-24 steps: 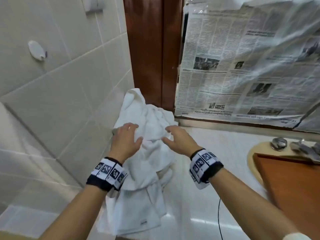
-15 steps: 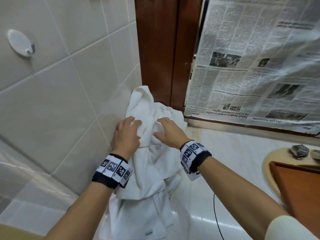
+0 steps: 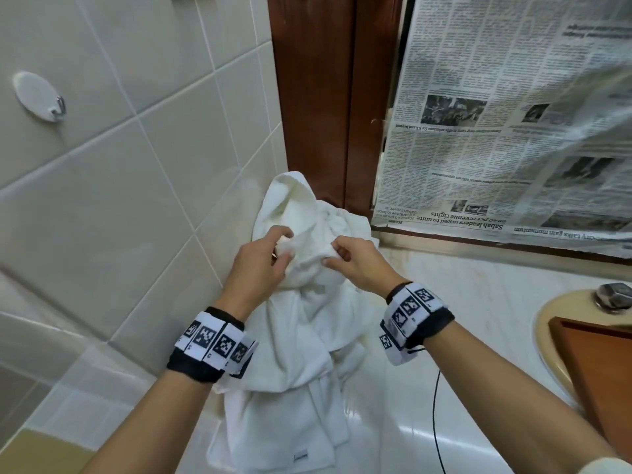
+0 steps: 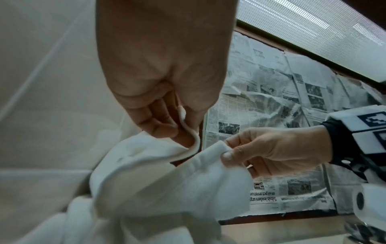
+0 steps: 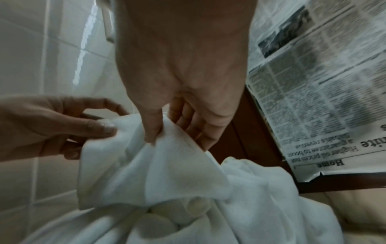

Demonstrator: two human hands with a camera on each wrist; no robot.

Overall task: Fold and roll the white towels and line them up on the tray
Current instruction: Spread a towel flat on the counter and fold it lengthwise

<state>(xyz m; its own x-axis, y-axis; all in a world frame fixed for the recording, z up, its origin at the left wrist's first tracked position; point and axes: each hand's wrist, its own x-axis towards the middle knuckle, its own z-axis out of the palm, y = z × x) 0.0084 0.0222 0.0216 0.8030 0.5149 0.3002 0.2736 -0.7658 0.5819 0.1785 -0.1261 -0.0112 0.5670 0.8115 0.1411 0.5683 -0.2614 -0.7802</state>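
A crumpled pile of white towels (image 3: pixel 304 336) lies on the pale counter in the corner by the tiled wall. My left hand (image 3: pixel 270 254) pinches the top towel's edge between thumb and fingers, and in the left wrist view the hem (image 4: pixel 194 137) curls round them. My right hand (image 3: pixel 337 254) pinches the same towel a little to the right; its thumb presses the cloth (image 5: pixel 167 148) against the fingers. Both hands hold the edge raised above the pile. A wooden tray (image 3: pixel 602 371) sits at the right edge, over the basin.
Tiled wall with a white hook (image 3: pixel 37 97) rises on the left. A dark wooden frame (image 3: pixel 325 97) and newspaper-covered window (image 3: pixel 496 114) stand behind the pile. A beige basin (image 3: pixel 547 323) with a metal tap (image 3: pixel 614 295) is at right. A black cable (image 3: pixel 436 422) trails over the counter.
Both hands went from resting spread on the pile to closing on the top towel's edge and lifting it slightly. The view has moved closer.
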